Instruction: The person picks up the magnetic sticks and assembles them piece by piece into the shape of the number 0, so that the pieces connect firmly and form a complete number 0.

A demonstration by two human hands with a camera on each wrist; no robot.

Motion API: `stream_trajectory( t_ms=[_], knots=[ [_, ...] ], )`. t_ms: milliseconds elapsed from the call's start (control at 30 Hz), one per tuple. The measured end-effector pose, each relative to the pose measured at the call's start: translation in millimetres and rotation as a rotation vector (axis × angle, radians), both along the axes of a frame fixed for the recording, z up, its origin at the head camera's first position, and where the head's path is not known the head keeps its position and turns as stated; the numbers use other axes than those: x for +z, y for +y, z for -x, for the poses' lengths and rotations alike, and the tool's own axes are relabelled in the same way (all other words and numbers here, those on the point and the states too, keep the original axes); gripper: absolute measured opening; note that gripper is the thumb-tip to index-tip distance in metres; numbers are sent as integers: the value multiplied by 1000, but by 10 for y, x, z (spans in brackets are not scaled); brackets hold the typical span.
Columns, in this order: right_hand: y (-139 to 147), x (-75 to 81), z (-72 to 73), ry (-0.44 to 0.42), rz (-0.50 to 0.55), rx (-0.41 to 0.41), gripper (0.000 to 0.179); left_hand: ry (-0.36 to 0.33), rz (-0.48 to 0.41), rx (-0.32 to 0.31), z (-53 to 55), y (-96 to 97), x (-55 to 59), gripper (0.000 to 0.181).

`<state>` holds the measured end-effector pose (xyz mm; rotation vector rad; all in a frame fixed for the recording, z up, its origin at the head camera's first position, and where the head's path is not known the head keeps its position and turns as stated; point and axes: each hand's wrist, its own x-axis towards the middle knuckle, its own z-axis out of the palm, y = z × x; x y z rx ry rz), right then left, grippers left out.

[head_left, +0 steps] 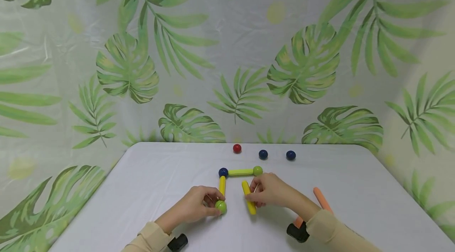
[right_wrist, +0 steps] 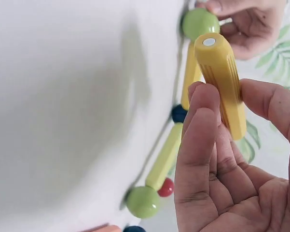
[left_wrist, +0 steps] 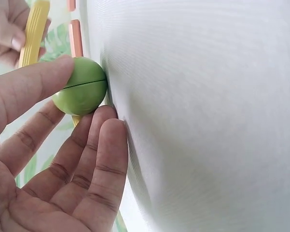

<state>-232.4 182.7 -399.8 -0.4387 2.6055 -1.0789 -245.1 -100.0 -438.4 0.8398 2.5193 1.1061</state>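
My left hand pinches a green ball between thumb and fingers on the white table. A yellow stick runs from that ball to a dark blue ball. From the blue ball a yellow-green stick leads right to a second green ball. Between thumb and fingertips, my right hand holds a loose yellow stick above the table. The end of this stick facing the right wrist camera shows a small silvery disc. It is apart from the joined pieces.
Near the table's back edge lie a red ball and two dark blue balls. An orange stick rests to the right of my right hand, and another orange piece is partly covered by the right wrist. A leaf-patterned sheet hangs behind the table.
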Motion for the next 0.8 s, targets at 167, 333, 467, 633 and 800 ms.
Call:
stream_trajectory(
  t_ms=[167,333,467,633,800],
  knots=[
    [11,-106,-124,-103,49,-16,21,-21,3,-6,15,-10,-4,25],
    [-53,-202,-271,-229,111,-10,22,-80,-9,-11,21,-34,17,23],
    [-136,-259,-370,-314,168,17,21,-114,-24,-3,23,-50,19,22],
    [-249,-317,-430,-401,240,27,19,-166,-66,13,34,-63,4,23],
    [-353,-351,-476,-441,277,38,20,-207,-113,11,39,-90,-8,24]
  ],
)
